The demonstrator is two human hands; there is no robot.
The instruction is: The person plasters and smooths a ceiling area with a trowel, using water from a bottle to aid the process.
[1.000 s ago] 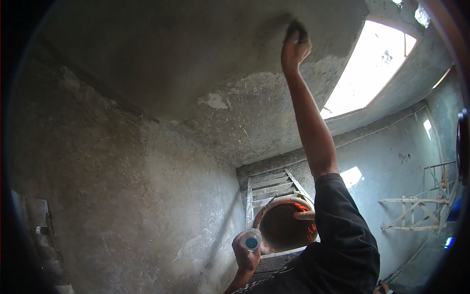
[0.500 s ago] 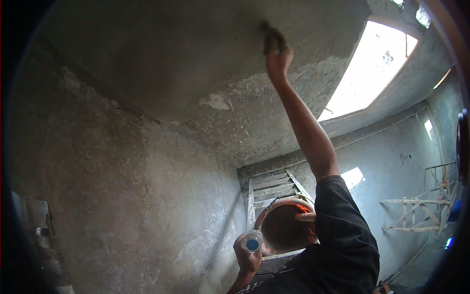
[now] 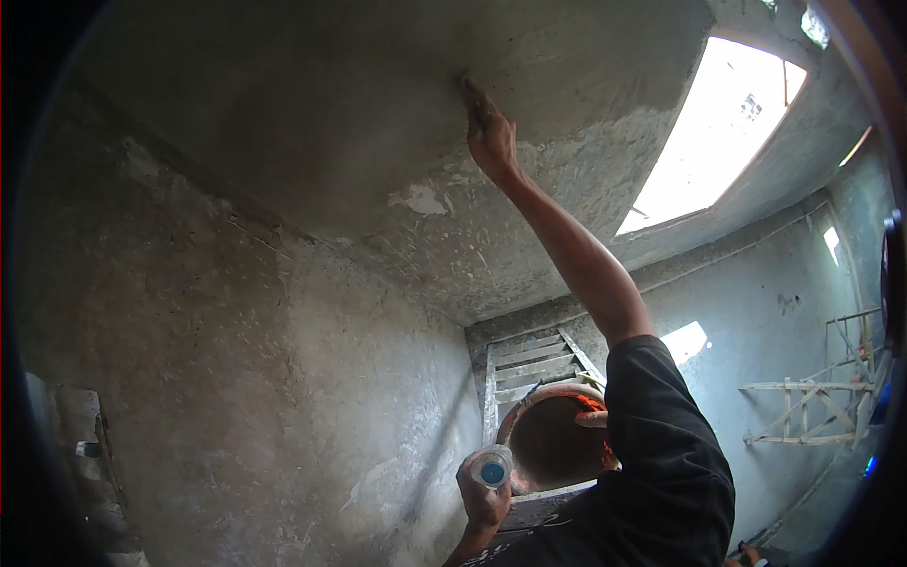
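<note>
High up, my right hand (image 3: 492, 142) reaches to the grey plastered ceiling (image 3: 312, 104). Its fingers are closed together against a dark, thin thing at the surface, which is too dim to name. Low in the middle, my left hand (image 3: 485, 496) is wrapped round a clear plastic bottle (image 3: 493, 470), seen end-on with a blue round cap. Just behind the bottle is a round bucket (image 3: 518, 416) with a dark inside and orange-red at its rim. A pale, finger-shaped thing (image 3: 592, 419) lies over the bucket's rim, partly hidden by my right sleeve.
A wooden ladder (image 3: 534, 357) leans behind the bucket. A rough grey wall (image 3: 312, 397) rises at the left. A bright opening (image 3: 713, 142) cuts the ceiling at upper right. Wooden scaffolding (image 3: 808, 412) stands at the far right. A person's hand (image 3: 751, 556) shows at the bottom right.
My right hand has moved left and a little lower across the ceiling. My left hand still holds the bottle in nearly the same place.
</note>
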